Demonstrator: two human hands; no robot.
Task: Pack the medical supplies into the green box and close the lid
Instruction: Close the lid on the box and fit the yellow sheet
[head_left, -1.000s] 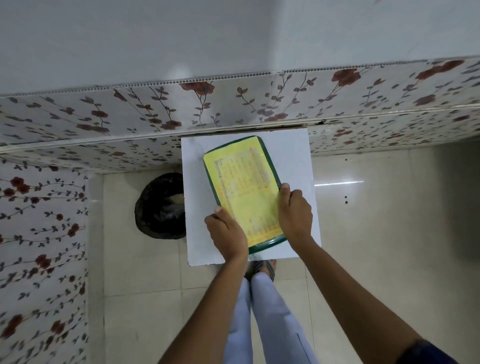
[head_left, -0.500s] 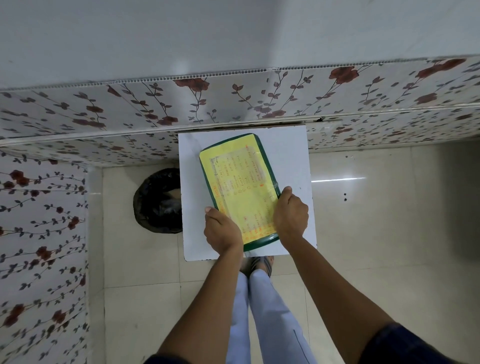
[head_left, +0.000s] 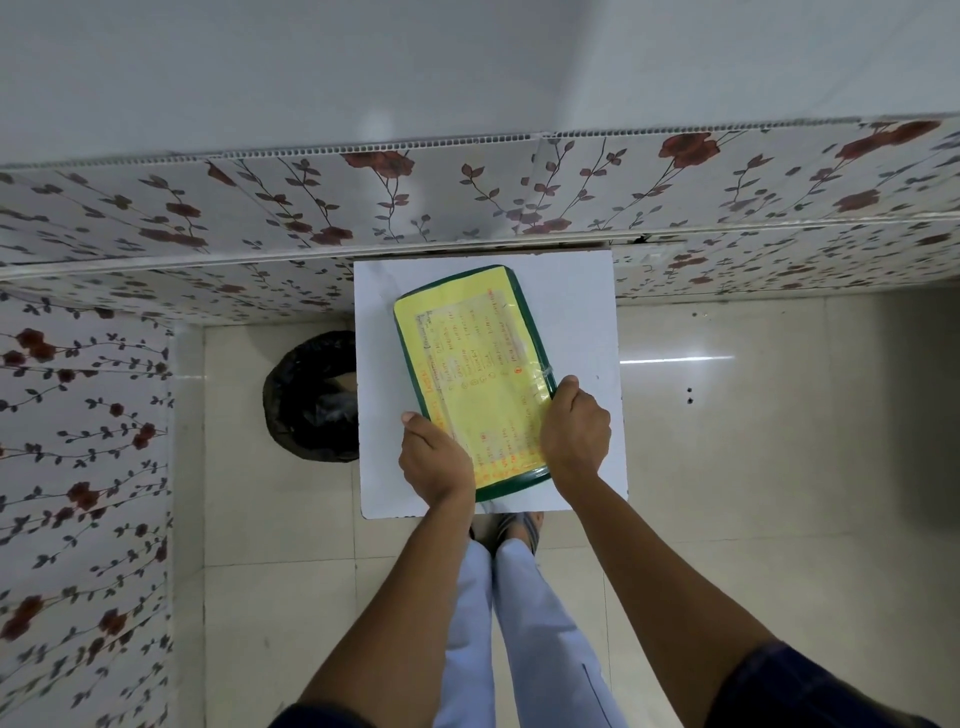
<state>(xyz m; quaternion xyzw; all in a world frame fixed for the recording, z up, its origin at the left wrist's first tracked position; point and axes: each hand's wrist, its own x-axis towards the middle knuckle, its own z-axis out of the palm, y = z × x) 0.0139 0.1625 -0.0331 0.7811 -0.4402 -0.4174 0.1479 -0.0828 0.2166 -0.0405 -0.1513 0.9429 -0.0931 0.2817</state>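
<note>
The green box (head_left: 522, 317) lies on a small white table (head_left: 582, 322), lid down, its top covered by a yellow sheet with red writing. My left hand (head_left: 434, 460) grips the box's near left edge, fingers curled around the rim. My right hand (head_left: 574, 431) grips the near right edge, thumb on the rim. No loose medical supplies show; what the box holds is hidden under the lid.
A black-lined waste bin (head_left: 311, 397) stands on the tiled floor just left of the table. Flower-patterned wall panels (head_left: 467, 208) run behind the table and along the left. My legs and sandalled feet (head_left: 506, 525) are below the table's near edge.
Both hands keep their hold on the box's near end. The box sits slightly further up and left in view; my left thumb has shifted out along the left rim.
</note>
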